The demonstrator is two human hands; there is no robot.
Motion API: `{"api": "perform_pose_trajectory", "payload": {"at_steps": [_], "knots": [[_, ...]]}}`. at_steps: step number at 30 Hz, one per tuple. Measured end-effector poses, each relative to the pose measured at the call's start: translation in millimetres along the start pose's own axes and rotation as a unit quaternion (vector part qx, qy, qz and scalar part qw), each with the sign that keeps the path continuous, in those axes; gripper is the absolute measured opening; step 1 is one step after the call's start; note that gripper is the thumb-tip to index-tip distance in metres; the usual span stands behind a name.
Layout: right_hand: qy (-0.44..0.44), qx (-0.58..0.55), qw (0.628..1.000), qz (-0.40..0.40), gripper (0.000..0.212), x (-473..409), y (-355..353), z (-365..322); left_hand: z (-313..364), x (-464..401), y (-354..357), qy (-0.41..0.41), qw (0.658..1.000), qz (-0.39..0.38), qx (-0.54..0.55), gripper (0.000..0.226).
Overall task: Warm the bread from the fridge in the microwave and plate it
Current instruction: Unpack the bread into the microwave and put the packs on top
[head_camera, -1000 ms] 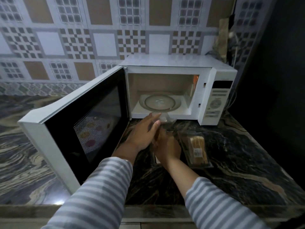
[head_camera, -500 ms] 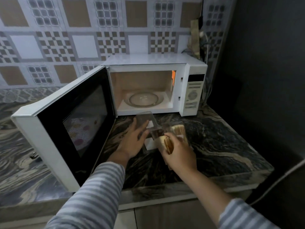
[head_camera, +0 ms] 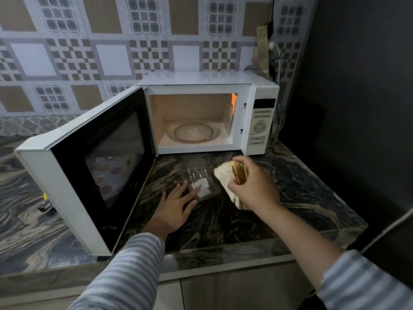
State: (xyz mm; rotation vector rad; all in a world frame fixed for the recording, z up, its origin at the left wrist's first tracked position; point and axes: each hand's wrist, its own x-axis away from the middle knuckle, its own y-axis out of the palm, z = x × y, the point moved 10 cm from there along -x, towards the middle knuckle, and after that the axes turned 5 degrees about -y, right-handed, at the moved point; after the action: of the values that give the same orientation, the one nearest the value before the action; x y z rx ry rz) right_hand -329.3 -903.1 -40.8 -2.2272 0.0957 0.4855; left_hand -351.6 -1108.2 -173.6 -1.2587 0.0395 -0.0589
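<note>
I see the bread (head_camera: 225, 179), a pale folded stack of slices with toasted brown edges, lifted clear of the dark marbled surface (head_camera: 301, 193) in my right hand (head_camera: 252, 186). That hand is curled closed around the stack from above, fingers pinching one end while the other end hangs loose. Just left of it lies the empty clear plastic packet (head_camera: 200, 183) with white labels. My left hand (head_camera: 176, 209) rests open and flat, fingertips on the packet's near edge, gripping nothing.

Beyond both hands stands the white microwave (head_camera: 201, 117), lit inside, its glass turntable (head_camera: 193, 132) bare. Its door (head_camera: 93, 162) swings wide, to the left of my left hand.

I judge the pinch risky: the slices could fan apart and drop. Swinging them forward, I might clip the cavity's lower lip. No plate is in view, so the bread may go straight onto the turntable.
</note>
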Motion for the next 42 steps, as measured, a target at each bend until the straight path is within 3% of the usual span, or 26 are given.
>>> {"api": "perform_pose_trajectory", "payload": {"at_steps": [4, 9, 12, 16, 19, 21, 23, 25, 27, 30, 32, 34, 38, 42], "knots": [[-0.019, -0.018, 1.0, 0.005, 0.041, -42, -5, -23, -1, 0, -7, 0.034, 0.999, 0.025, -0.013, 0.077], [-0.028, -0.024, 0.999, -0.009, 0.046, -111, 5, -44, 2, -10, -43, 0.035, 0.992, 0.114, 0.028, 0.064], [-0.025, -0.032, 0.999, -0.027, 0.047, -157, 22, -47, -19, -36, -45, -0.04, 0.993, 0.1, 0.049, 0.072], [-0.026, -0.047, 0.998, -0.044, 0.048, -214, 59, -42, -53, -85, -35, -0.107, 0.992, 0.065, -0.011, 0.073], [-0.028, -0.045, 0.998, -0.046, 0.047, -252, 95, -33, -66, -112, -20, -0.097, 0.993, 0.059, -0.039, 0.096], [-0.019, -0.026, 0.998, -0.05, 0.05, -274, 121, -26, -73, -121, -19, -0.084, 0.991, 0.096, -0.038, 0.102], [-0.005, -0.006, 0.998, -0.063, 0.049, -293, 146, -19, -74, -123, -18, -0.054, 0.991, 0.117, -0.033, 0.094], [0.005, 0.003, 0.997, -0.079, 0.043, -308, 168, -15, -70, -118, -20, -0.023, 0.989, 0.143, -0.018, 0.067], [-0.007, 0.008, 0.995, -0.094, 0.044, -320, 189, -14, -69, -110, -30, -0.022, 0.978, 0.209, 0.019, 0.054], [-0.047, 0.009, 0.993, -0.107, 0.044, -328, 213, -19, -69, -109, -42, -0.027, 0.964, 0.258, 0.056, 0.051], [-0.076, 0.014, 0.992, -0.101, 0.041, -331, 219, -26, -72, -115, -26, -0.022, 0.978, 0.204, -0.026, 0.061], [-0.103, 0.015, 0.989, -0.102, 0.041, -332, 225, -34, -82, -119, -14, -0.033, 0.986, 0.163, -0.031, 0.077], [-0.103, 0.034, 0.989, -0.101, 0.049, -335, 233, -37, -84, -120, -14, -0.039, 0.982, 0.177, -0.043, 0.099], [-0.097, 0.029, 0.988, -0.114, 0.053, -335, 234, -35, -86, -120, -13, -0.041, 0.983, 0.177, -0.035, 0.096]]}}
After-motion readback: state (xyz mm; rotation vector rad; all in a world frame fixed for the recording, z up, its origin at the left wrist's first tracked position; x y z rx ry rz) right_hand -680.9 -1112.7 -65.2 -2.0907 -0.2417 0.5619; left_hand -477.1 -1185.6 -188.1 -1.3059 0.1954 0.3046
